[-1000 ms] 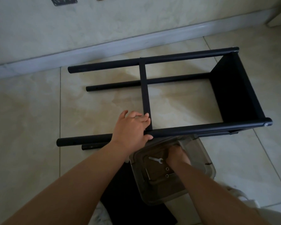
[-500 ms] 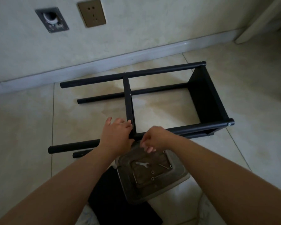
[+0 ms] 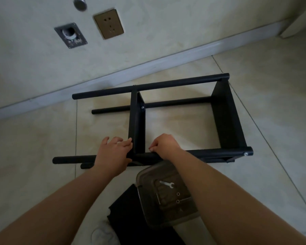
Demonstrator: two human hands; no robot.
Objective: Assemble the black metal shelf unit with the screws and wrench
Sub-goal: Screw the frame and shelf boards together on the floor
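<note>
Wrench (image 3: 167, 184) in tray (image 3: 145, 175), before shelf unit (image 3: 226, 119)

A single head-worn, wide-angle view looks forward and steeply down from above the person's own arms, which reach in from the bottom edge. It faces the wall (image 3: 166, 32) with its skirting board (image 3: 148, 68), which runs tilted across the upper part, and straight lines bow near the edges. The camera sits close: the floor (image 3: 34, 147) fills most of the picture, with the shelf frame (image 3: 226, 119) lying on it near the far edge by the wall. No second view shares the scene.
</note>
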